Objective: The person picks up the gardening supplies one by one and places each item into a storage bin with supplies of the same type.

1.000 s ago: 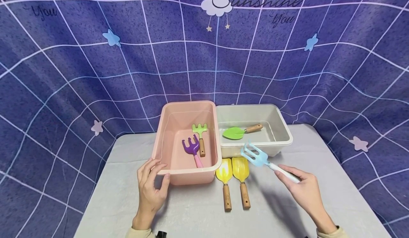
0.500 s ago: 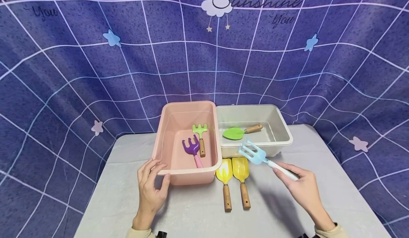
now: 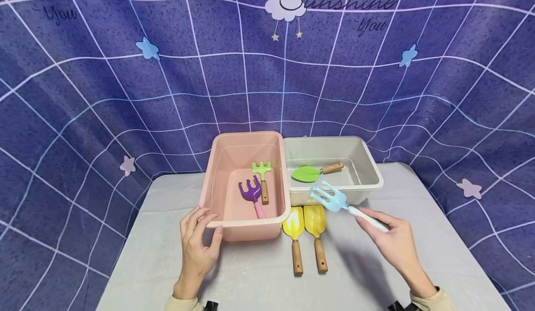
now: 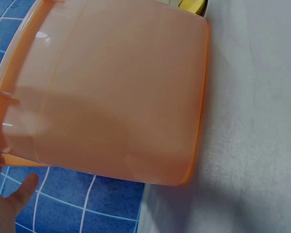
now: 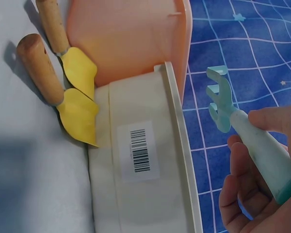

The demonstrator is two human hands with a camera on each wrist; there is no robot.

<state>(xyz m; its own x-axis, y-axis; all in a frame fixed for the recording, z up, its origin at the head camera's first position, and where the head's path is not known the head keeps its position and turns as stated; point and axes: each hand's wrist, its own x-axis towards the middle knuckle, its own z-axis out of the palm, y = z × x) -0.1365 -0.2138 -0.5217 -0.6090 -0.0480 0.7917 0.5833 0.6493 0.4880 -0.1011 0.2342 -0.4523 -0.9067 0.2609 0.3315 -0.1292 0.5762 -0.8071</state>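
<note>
My right hand (image 3: pixel 394 241) holds a light-blue hand fork (image 3: pixel 328 197) by its white handle, thumb and fingers round it. Its tines hang over the front rim of the grey bin (image 3: pixel 334 195). My left hand (image 3: pixel 198 246) rests with loosely bent fingers on the front-left corner of the pink bin (image 3: pixel 251 232). In the pink bin lie a purple hand fork (image 3: pixel 251 192) with a pink handle and a small green rake (image 3: pixel 262 169). A green trowel (image 3: pixel 307 174) lies in the grey bin.
Two yellow shovels (image 3: pixel 294 223) with wooden handles lie side by side in front of the bins, on a grey-white tablecloth (image 3: pixel 146 255). The bins stand against each other. A blue grid-patterned curtain (image 3: pixel 251 79) hangs close behind them.
My right hand has moved slightly left and up with the light-blue hand fork, whose tines have tilted. The left hand and both bins stay in place.
</note>
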